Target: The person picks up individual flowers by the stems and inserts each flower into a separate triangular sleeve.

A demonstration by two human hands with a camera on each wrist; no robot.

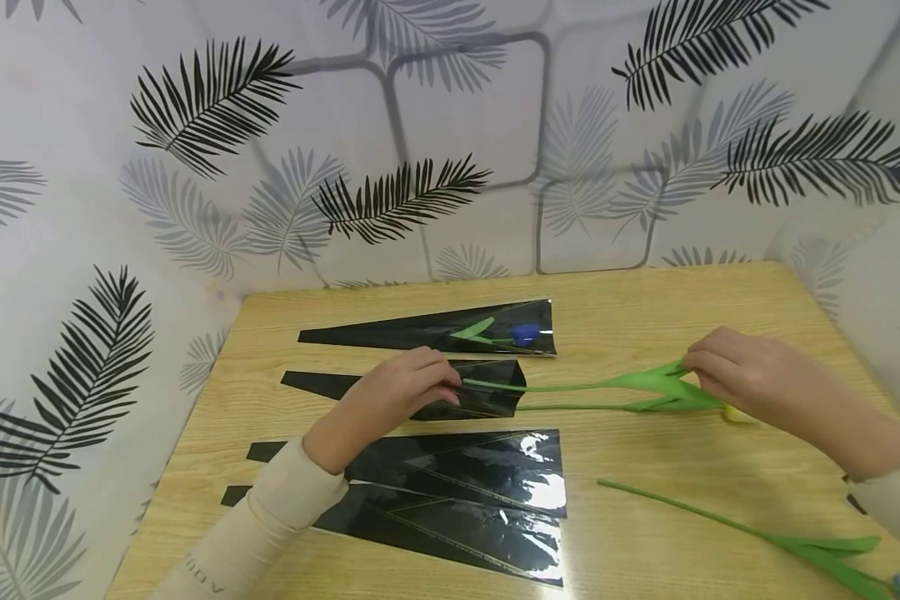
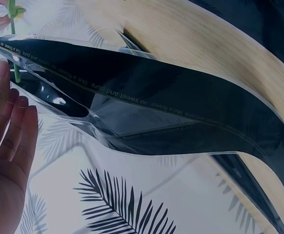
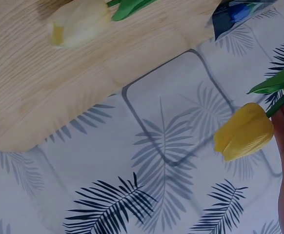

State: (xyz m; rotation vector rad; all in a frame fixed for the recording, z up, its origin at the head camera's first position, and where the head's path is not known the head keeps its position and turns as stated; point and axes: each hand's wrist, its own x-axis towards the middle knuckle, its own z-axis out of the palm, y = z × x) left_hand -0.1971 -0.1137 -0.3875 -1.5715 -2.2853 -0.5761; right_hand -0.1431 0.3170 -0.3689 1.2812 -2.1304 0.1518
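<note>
My left hand pinches the mouth edge of a black, clear-fronted flower sleeve printed with small lettering. At its fingertips, the stem end of a yellow tulip sits at the sleeve's mouth, inside the film in the left wrist view. My right hand grips that tulip near its leaves, just below the bloom; the hand covers the bloom in the head view. Just below it, a second tulip stem lies on the table, its pale bloom showing in the right wrist view.
A black sleeve holding a blue tulip lies at the back of the wooden table. Two flat black sleeves lie at the front. Another tulip rests front right. Leaf-patterned cloth hangs behind the table.
</note>
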